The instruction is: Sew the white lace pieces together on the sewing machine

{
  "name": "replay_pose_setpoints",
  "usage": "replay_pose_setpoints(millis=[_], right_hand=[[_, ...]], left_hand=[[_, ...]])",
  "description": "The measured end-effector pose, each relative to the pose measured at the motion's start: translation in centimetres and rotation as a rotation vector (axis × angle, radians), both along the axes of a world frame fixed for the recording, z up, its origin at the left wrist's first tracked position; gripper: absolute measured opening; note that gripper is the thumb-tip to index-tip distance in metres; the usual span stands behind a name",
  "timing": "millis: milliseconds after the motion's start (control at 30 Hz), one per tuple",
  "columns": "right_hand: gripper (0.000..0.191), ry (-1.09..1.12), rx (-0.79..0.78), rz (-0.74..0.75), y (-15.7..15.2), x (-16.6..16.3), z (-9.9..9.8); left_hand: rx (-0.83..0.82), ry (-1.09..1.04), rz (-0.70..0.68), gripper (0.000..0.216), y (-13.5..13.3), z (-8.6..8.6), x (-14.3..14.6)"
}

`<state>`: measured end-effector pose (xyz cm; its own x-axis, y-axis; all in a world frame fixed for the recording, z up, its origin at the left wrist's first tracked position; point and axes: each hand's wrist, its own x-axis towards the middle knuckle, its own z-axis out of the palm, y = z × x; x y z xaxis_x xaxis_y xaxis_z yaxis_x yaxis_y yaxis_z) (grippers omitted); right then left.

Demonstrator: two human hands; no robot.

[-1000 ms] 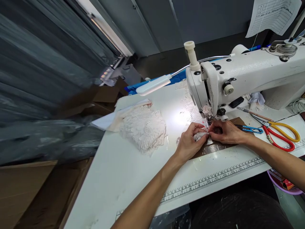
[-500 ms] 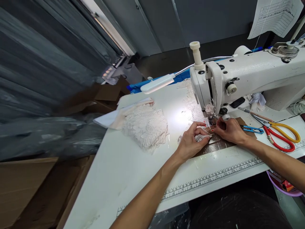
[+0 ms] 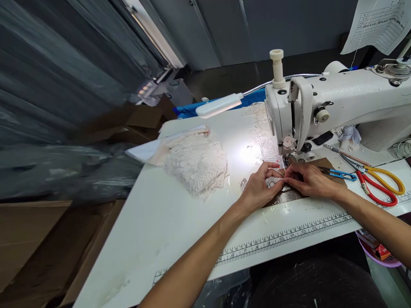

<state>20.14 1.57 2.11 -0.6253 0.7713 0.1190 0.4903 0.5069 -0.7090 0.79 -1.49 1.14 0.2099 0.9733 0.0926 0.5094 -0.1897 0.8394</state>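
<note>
My left hand [image 3: 260,188] and my right hand [image 3: 306,179] meet over a small piece of white lace [image 3: 272,181] just in front of the needle of the white sewing machine [image 3: 337,107]. Both hands pinch the lace between thumb and fingers. The piece lies on a brown taped patch [image 3: 295,194] of the white table [image 3: 180,231]. A larger pile of white lace [image 3: 195,164] rests to the left of my hands, apart from them.
Blue thread snips [image 3: 340,173] and red-and-yellow scissors [image 3: 380,184] lie right of my hands. A white gooseneck lamp [image 3: 220,105] lights the table. A printed ruler [image 3: 289,235] runs along the front edge. Cardboard boxes [image 3: 28,244] stand on the floor at left.
The view has shifted, so the machine sits further right in frame. My right hand came back from the needle area to the lace and meets my left hand again.
</note>
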Motion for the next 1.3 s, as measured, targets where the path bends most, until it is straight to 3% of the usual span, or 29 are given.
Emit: replay_pose_setpoints(millis=[133,267,333,467,633,833,1033,1300], right_hand=[[0.009,-0.132,0.099,-0.019,-0.3,-0.4,-0.2],[0.011,-0.109,0.037,-0.207,0.0,-0.8,0.0],[0.011,-0.042,-0.020,-0.238,0.2,-0.7,0.1],[0.024,0.131,-0.231,-0.131,0.5,0.0,0.1],[0.035,0.184,-0.491,-0.195,0.8,0.5,-0.1],[0.028,0.160,-0.288,-0.064,0.6,0.7,0.2],[0.030,0.208,-0.302,-0.114,0.7,0.4,0.3],[0.015,0.174,-0.119,0.039,1.2,-0.3,0.2]], left_hand=[[0.021,0.000,-0.015,0.030,0.0,-0.1,0.1],[0.025,-0.027,-0.042,0.030,0.0,0.0,0.1],[0.018,-0.047,-0.043,0.030,0.0,0.0,0.1],[-0.012,-0.110,-0.041,0.030,0.1,-0.3,-0.1],[-0.091,-0.168,-0.005,0.035,0.4,-0.6,-0.4],[-0.161,-0.244,-0.005,0.038,0.4,0.1,-0.5],[-0.227,-0.274,0.008,0.043,0.4,0.5,-0.5],[-0.238,-0.264,-0.007,0.047,0.4,0.4,-0.5]])
